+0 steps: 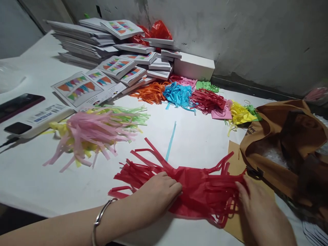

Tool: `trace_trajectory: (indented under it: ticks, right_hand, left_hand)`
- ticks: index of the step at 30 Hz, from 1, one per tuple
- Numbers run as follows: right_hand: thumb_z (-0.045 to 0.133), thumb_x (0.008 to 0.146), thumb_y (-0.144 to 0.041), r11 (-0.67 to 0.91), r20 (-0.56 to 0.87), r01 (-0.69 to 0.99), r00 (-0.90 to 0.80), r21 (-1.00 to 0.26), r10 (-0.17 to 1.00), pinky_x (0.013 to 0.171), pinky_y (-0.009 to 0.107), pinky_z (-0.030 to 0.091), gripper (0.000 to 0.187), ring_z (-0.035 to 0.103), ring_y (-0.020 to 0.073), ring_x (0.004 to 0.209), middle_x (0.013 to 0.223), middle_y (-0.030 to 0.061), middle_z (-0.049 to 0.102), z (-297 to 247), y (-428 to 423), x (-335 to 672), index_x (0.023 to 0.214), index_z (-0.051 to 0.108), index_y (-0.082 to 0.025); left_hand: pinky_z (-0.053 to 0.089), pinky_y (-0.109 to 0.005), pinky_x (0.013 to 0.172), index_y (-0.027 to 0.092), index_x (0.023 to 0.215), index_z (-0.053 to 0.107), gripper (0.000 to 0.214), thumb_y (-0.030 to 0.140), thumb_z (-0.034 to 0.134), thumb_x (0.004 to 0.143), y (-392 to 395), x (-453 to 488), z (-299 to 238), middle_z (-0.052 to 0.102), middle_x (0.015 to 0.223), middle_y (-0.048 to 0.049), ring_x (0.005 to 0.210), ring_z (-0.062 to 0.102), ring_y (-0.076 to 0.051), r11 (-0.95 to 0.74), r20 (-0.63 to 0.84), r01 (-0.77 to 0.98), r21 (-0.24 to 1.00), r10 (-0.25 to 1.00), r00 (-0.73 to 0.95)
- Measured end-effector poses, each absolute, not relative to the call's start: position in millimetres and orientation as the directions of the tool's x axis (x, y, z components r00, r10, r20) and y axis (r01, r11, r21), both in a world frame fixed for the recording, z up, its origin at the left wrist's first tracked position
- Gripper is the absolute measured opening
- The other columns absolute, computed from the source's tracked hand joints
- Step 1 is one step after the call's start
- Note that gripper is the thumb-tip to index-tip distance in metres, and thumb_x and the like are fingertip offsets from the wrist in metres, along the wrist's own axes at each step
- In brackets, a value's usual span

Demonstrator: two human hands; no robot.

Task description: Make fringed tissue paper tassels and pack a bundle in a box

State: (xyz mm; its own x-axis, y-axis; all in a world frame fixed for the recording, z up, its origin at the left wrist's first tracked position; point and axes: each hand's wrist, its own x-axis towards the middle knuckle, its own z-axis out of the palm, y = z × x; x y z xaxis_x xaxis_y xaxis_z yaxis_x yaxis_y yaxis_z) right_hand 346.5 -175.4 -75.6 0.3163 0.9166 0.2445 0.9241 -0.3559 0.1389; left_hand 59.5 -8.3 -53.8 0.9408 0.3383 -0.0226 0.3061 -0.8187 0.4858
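A red fringed tissue sheet [200,188] lies flat on the white table [205,136] near its front edge. My left hand [157,196], with a silver bangle on the wrist, rests on the sheet's left part, fingers curled and pressed on the paper. At the sheet's right end my right hand [256,208] pinches the red fringe strips with its fingertips. A single blue paper strip [171,140] lies just beyond the sheet.
A pile of pink, green and yellow tassels [97,131] lies to the left. Orange, blue, red, pink and yellow fringe bundles [194,99] sit further back, before stacks of printed packets [115,51]. A brown bag [284,143] stands right; two phones [20,112] lie left.
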Motion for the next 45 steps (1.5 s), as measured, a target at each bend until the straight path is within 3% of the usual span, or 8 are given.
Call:
trace_trajectory:
  ticks: [3, 10, 16, 24, 29, 35, 41, 45]
  right_hand:
    - [0.042, 0.101, -0.043, -0.477, 0.487, 0.863, 0.348, 0.168, 0.801, 0.084, 0.054, 0.052, 0.046, 0.065, 0.041, 0.104, 0.122, 0.0257, 0.066, -61, -181, 342, 0.125, 0.061, -0.007]
    - [0.039, 0.103, -0.018, 0.383, 0.444, 0.916, -0.295, -0.123, 0.846, 0.095, 0.033, 0.052, 0.031, 0.067, 0.0213, 0.11, 0.115, 0.0098, 0.073, -63, -142, 267, 0.125, 0.061, -0.012]
    - [0.043, 0.103, -0.022, 0.068, 0.084, 0.839, -0.028, -0.54, 0.996, 0.065, 0.025, 0.05, 0.024, 0.065, 0.0151, 0.073, 0.082, 0.0002, 0.068, -66, -123, 284, 0.089, 0.063, -0.024]
    - [0.051, 0.101, -0.025, -0.129, -0.045, 0.97, 0.122, -0.204, 0.991, 0.049, 0.027, 0.027, 0.03, 0.06, 0.0153, 0.05, 0.059, -0.0034, 0.063, -72, -95, 277, 0.071, 0.05, -0.024]
    - [0.052, 0.1, -0.023, -0.049, 0.283, 0.998, 0.037, 0.036, 0.958, 0.071, 0.037, 0.041, 0.02, 0.062, 0.0217, 0.067, 0.072, 0.0034, 0.066, -70, -96, 278, 0.08, 0.058, -0.021]
    - [0.047, 0.093, -0.009, 0.475, 0.361, 0.879, -0.433, -0.033, 0.826, 0.093, 0.042, 0.042, 0.026, 0.06, 0.0236, 0.089, 0.094, 0.0095, 0.07, -67, -107, 273, 0.108, 0.068, -0.013]
    - [0.044, 0.094, -0.001, 0.427, 0.416, 0.893, -0.339, -0.139, 0.844, 0.091, 0.04, 0.041, 0.028, 0.06, 0.0188, 0.08, 0.084, 0.0059, 0.068, -72, -106, 271, 0.101, 0.068, -0.014]
    - [0.046, 0.097, -0.011, 0.344, 0.395, 0.903, -0.228, -0.256, 0.89, 0.091, 0.041, 0.038, 0.021, 0.061, 0.019, 0.083, 0.09, 0.0053, 0.069, -67, -107, 266, 0.104, 0.066, -0.016]
  left_hand:
    - [0.044, -0.03, 0.072, 0.018, 0.085, 0.059, 0.019, -0.001, 0.056, 0.085, -8, 59, -57, 0.07, 0.084, -0.0021, 0.075, 0.063, -0.019, -0.816, 0.008, 0.292, 0.498, 0.341, 0.94]
    - [0.043, -0.03, 0.072, 0.019, 0.083, 0.061, 0.021, -0.002, 0.055, 0.084, -8, 57, -60, 0.07, 0.082, -0.0014, 0.073, 0.062, -0.018, -0.811, 0.026, 0.296, 0.505, 0.357, 0.934]
    - [0.043, -0.03, 0.07, 0.019, 0.079, 0.061, 0.02, 0.012, 0.051, 0.094, -3, 61, -54, 0.068, 0.073, -0.0015, 0.067, 0.061, -0.019, -0.776, -0.009, 0.432, 0.46, 0.483, 0.876]
    - [0.041, -0.029, 0.051, 0.015, 0.076, 0.067, 0.024, 0.015, 0.05, 0.092, 14, 90, -48, 0.071, 0.067, -0.0095, 0.056, 0.067, -0.025, -0.759, -0.236, 0.623, 0.19, 0.581, 0.779]
    - [0.042, -0.03, 0.049, 0.015, 0.071, 0.066, 0.027, 0.017, 0.05, 0.092, 15, 94, -51, 0.069, 0.063, -0.0096, 0.054, 0.067, -0.026, -0.75, -0.211, 0.639, 0.17, 0.606, 0.767]
    - [0.042, -0.03, 0.051, 0.014, 0.075, 0.064, 0.021, 0.01, 0.05, 0.09, 15, 95, -60, 0.066, 0.059, -0.0076, 0.05, 0.062, -0.022, -0.759, -0.19, 0.633, 0.153, 0.606, 0.773]
    - [0.04, -0.053, 0.095, 0.016, 0.099, 0.062, 0.012, 0.028, 0.061, 0.096, 5, 86, -59, 0.069, 0.106, -0.0124, 0.101, 0.06, -0.03, -0.91, 0.205, 0.41, 0.06, 0.413, 0.887]
    - [0.029, -0.053, 0.104, 0.018, 0.091, 0.062, 0.01, 0.012, 0.057, 0.096, 2, 80, -67, 0.068, 0.09, -0.0041, 0.091, 0.056, -0.023, -0.968, 0.261, 0.247, 0.055, 0.252, 0.932]
